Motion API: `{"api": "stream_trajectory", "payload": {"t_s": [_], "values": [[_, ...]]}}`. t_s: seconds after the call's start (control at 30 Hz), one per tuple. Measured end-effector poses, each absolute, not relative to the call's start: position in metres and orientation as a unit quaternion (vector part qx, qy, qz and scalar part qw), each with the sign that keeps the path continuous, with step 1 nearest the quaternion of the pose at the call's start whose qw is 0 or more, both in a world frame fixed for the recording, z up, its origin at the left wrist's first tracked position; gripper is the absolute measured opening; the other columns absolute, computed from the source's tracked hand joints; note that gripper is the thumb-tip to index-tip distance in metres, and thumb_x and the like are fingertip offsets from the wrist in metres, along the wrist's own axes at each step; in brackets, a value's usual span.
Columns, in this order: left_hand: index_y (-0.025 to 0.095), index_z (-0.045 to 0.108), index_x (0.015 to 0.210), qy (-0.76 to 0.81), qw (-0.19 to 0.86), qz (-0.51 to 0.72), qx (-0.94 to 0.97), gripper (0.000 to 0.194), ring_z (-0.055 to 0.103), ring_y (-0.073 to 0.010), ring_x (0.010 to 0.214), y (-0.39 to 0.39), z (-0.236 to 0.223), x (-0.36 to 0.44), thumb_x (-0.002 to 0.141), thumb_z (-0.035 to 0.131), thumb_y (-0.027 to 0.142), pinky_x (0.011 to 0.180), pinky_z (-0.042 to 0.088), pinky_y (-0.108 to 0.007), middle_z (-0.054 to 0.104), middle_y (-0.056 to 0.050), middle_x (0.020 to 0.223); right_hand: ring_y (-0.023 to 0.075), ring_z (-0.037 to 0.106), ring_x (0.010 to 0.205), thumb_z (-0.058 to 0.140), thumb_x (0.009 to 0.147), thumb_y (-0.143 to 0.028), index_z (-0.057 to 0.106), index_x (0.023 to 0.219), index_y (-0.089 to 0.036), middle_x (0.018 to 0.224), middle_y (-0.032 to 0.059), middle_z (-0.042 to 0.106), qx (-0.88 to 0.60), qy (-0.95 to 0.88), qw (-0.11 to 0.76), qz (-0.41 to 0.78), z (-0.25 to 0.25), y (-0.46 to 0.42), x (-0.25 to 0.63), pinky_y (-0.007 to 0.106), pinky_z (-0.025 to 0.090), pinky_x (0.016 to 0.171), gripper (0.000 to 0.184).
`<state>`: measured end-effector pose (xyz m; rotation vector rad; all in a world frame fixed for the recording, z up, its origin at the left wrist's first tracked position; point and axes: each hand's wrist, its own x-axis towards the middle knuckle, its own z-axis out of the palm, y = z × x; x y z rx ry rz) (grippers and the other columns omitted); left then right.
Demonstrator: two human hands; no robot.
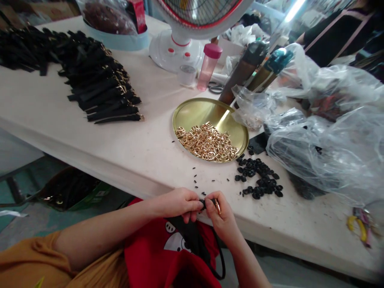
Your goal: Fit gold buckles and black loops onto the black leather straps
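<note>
My left hand [180,204] and my right hand [220,214] meet just over the table's front edge. The left pinches a small black piece [203,204], its fingers partly hiding it. The right holds a gold metal fitting [217,206] against that piece. A black strap [195,240] hangs from near my hands over my red lap cloth. Farther up the table, a brass tray [204,112] holds a pile of gold metal fittings [207,142]. Small black rubber pieces [258,180] lie scattered beside it, closest to my right hand.
Rows of black straps with gold ends [99,80] cover the left of the pale table [144,152]. A fan base [174,52], pink bottle [209,66] and clear plastic bags [324,136] stand behind. A co-worker's dark sleeve [330,44] shows top right.
</note>
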<state>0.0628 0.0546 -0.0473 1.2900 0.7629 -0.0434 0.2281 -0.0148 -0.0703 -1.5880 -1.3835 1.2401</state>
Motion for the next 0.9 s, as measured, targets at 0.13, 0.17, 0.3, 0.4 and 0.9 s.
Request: {"api": "stream_trajectory", "payload": {"t_s": [0.13, 0.17, 0.3, 0.4, 0.9], "values": [[0.017, 0.049, 0.067, 0.345, 0.700, -0.025, 0.624, 0.023, 0.046, -0.0081, 0.046, 0.055, -0.048, 0.066, 0.079, 0.040, 0.035, 0.045, 0.034, -0.018, 0.054, 0.003, 0.057, 0.0112, 0.041, 0.050, 0.043, 0.085, -0.039, 0.046, 0.080, -0.021, 0.056, -0.0051, 0.043, -0.635, -0.478, 0.382, 0.472, -0.072, -0.014, 0.220, 0.024, 0.033, 0.047, 0.019], [0.018, 0.049, 0.067, 0.344, 0.687, -0.028, 0.640, 0.020, 0.045, -0.0085, 0.047, 0.056, -0.046, 0.065, 0.079, 0.040, 0.032, 0.045, 0.033, -0.018, 0.053, 0.004, 0.057, 0.0110, 0.040, 0.049, 0.042, 0.085, -0.040, 0.045, 0.080, -0.021, 0.055, -0.0058, 0.041, -0.642, -0.456, 0.394, 0.473, -0.073, -0.014, 0.216, 0.024, 0.032, 0.046, 0.020], [0.018, 0.049, 0.064, 0.340, 0.640, -0.021, 0.688, 0.016, 0.044, -0.0099, 0.053, 0.060, -0.040, 0.061, 0.076, 0.042, 0.027, 0.047, 0.032, -0.019, 0.049, 0.004, 0.058, 0.0103, 0.039, 0.048, 0.043, 0.084, -0.044, 0.045, 0.081, -0.021, 0.054, -0.0066, 0.039, -0.655, -0.412, 0.419, 0.474, -0.073, -0.013, 0.209, 0.023, 0.031, 0.045, 0.022], [0.017, 0.050, 0.063, 0.351, 0.633, -0.015, 0.690, 0.019, 0.040, -0.0094, 0.051, 0.060, -0.040, 0.062, 0.075, 0.044, 0.030, 0.046, 0.029, -0.019, 0.045, 0.004, 0.055, 0.0099, 0.038, 0.049, 0.044, 0.083, -0.045, 0.045, 0.080, -0.021, 0.054, -0.0068, 0.038, -0.644, -0.408, 0.420, 0.492, -0.072, -0.014, 0.210, 0.022, 0.030, 0.046, 0.024], [0.017, 0.048, 0.071, 0.317, 0.671, -0.063, 0.667, 0.029, 0.044, -0.0082, 0.047, 0.053, -0.028, 0.058, 0.085, 0.032, 0.036, 0.046, 0.035, -0.018, 0.048, 0.004, 0.056, 0.0087, 0.040, 0.052, 0.039, 0.086, -0.043, 0.053, 0.085, -0.019, 0.060, -0.0040, 0.043, -0.580, -0.439, 0.399, 0.558, -0.060, -0.024, 0.213, 0.020, 0.033, 0.047, 0.027]]}}
